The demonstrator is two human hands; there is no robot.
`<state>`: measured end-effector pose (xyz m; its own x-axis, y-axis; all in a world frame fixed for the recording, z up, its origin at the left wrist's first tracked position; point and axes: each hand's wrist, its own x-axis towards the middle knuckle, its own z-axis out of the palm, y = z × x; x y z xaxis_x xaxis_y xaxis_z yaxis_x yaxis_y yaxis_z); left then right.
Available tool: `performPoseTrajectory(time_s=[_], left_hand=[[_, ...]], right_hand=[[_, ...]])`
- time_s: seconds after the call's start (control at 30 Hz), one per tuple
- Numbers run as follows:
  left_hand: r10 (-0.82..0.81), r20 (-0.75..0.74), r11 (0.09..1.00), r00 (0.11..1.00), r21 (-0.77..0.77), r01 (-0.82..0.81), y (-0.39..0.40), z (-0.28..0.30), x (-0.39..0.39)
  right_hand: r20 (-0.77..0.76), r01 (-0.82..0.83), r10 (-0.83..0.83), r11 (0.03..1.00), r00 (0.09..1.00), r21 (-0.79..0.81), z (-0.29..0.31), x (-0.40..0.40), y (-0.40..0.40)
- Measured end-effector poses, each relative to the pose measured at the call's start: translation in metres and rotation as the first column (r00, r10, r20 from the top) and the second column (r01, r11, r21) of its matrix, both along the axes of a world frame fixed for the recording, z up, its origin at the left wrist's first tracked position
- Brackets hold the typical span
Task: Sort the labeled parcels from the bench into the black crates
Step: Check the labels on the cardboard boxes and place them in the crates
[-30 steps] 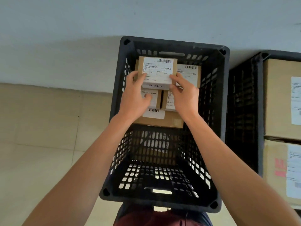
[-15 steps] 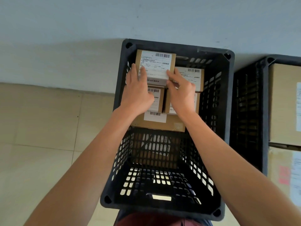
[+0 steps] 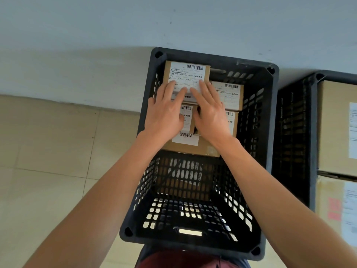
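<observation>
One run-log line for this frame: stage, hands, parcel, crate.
stage: placing | left hand: flat on top parcel | right hand: flat on same parcel | black crate: parcel stacked at far end, near end bare

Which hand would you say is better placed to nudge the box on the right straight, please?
Probably the right hand: it lies next to the box on the right, while the left hand rests flat on the top box at the crate's left.
</observation>
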<state>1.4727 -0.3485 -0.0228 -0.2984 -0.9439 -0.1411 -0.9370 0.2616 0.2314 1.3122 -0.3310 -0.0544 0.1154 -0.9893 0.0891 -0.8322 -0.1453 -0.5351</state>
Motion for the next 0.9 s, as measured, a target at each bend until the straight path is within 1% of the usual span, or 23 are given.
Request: performPoseTrajectory(time_s=[0.07,0.23,0.47,0.53,0.57,0.63,0.7,0.8,0.9], left_hand=[[0.000,-0.013,1.000,1.000,0.006,0.000,-0.001,0.002,0.001],[-0.003,-0.030,1.000,1.000,0.025,0.004,-0.005,0.002,0.002],[0.018,-0.082,0.997,0.996,0.070,-0.012,-0.014,0.007,0.002],[0.035,-0.121,0.994,0.992,0.103,-0.023,-0.017,0.008,0.002],[0.045,-0.149,0.992,0.988,0.122,-0.027,-0.018,0.009,0.003],[0.066,-0.230,0.988,0.971,0.151,-0.032,-0.018,0.013,0.006],[0.085,-0.310,0.990,0.947,0.136,-0.045,-0.013,0.019,0.010],[0.082,-0.384,0.996,0.920,0.060,-0.064,0.001,0.028,0.019],[0.079,-0.442,0.996,0.894,0.068,-0.054,0.022,0.038,0.024]], right_hand=[[-0.045,-0.002,0.003,0.999,0.999,0.035,-0.003,0.001,0.002],[-0.068,0.012,-0.008,0.998,0.998,0.067,0.001,-0.002,-0.003],[-0.037,-0.004,0.009,0.992,0.999,0.128,0.015,0.000,-0.009],[-0.022,0.021,-0.017,0.983,1.000,0.185,0.025,0.002,-0.013],[0.006,0.040,-0.042,0.974,0.999,0.222,0.031,0.003,-0.014],[0.109,0.098,-0.132,0.958,0.985,0.269,0.044,0.006,-0.010],[0.209,0.189,-0.256,0.937,0.944,0.295,0.058,0.006,-0.001],[0.285,0.299,-0.400,0.892,0.871,0.338,0.077,0.000,0.021],[0.337,0.356,-0.481,0.858,0.810,0.369,0.092,-0.010,0.047]])
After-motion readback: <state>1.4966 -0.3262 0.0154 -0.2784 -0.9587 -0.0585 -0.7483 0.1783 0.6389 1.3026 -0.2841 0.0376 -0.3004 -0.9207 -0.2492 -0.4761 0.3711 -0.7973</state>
